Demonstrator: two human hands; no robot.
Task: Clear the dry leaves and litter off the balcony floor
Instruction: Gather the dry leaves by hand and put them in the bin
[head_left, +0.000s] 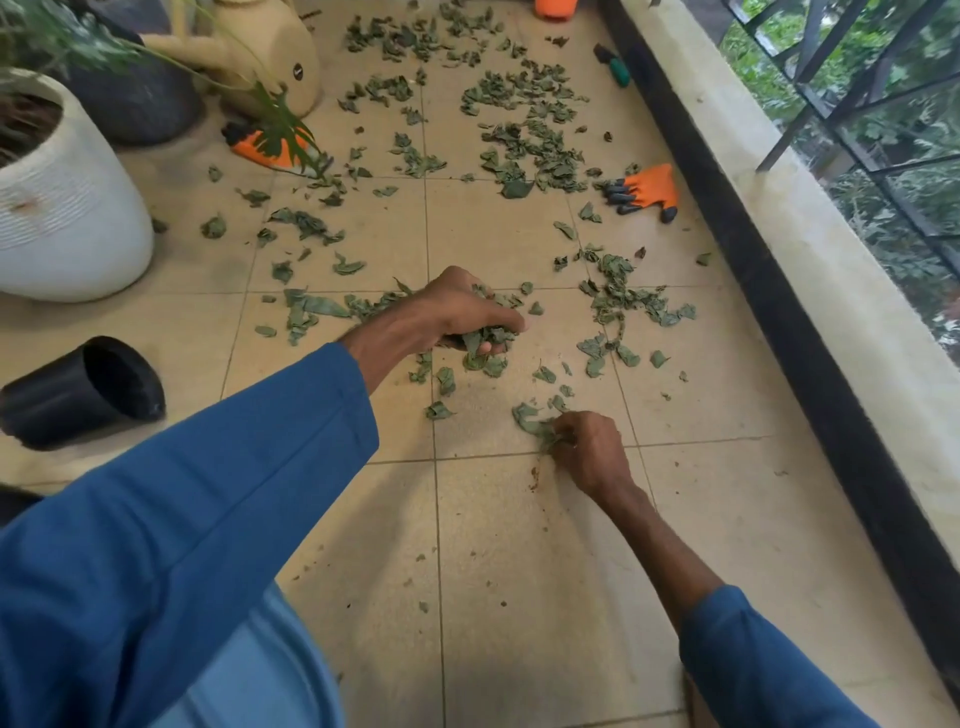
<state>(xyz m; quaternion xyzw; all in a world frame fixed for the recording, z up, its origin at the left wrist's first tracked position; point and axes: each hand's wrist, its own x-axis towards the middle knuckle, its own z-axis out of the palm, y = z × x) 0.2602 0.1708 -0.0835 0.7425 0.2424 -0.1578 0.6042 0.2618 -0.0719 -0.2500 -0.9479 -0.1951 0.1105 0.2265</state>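
The left hand (462, 312) curls round a fistful of dry leaves (485, 347); the right hand (589, 452), apparently pinching a clump (531, 423), sits nearest the loose scatter (618, 306) stretching away toward the orange glove (649, 188)

Bare tiles (519, 571) toward 6 o'clock leave open passage. A white planter (67, 208) at 10 o'clock, a toppled black pot (78, 395) at 9 and the parapet (831, 291) at 3 hem the sides.
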